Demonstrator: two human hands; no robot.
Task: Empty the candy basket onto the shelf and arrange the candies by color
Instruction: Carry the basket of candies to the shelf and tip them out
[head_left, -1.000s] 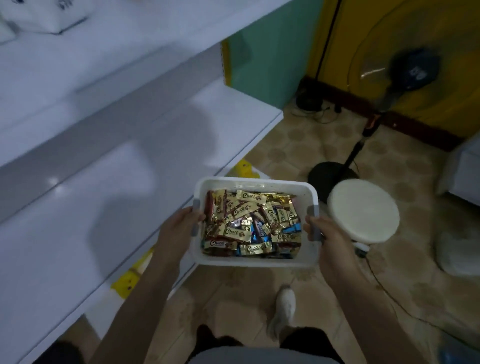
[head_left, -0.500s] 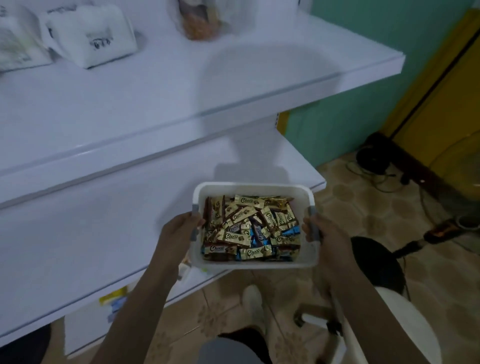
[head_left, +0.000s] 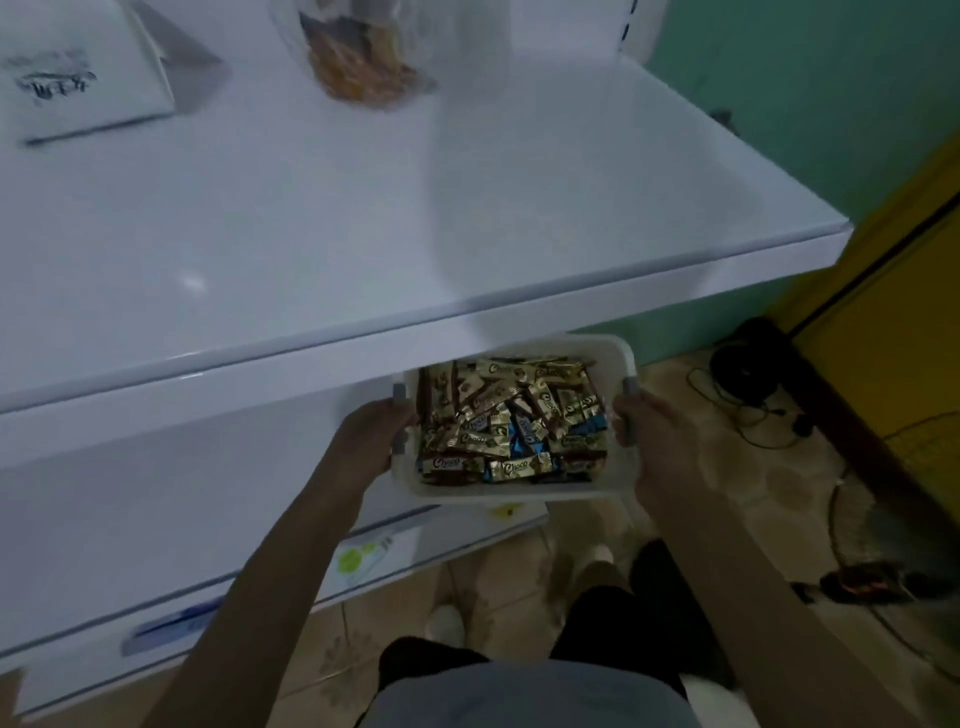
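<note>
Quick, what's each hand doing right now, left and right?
Left hand: grips the left side of the white plastic basket full of gold and blue wrapped candies.
Right hand: grips the same basket's right side.

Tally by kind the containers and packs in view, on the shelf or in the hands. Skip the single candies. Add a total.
candy basket: 1
white printed pack: 1
clear snack bag: 1
Total: 3

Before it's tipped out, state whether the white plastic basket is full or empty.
Full: gold, brown and blue wrapped candies crowd the white plastic basket.
</note>
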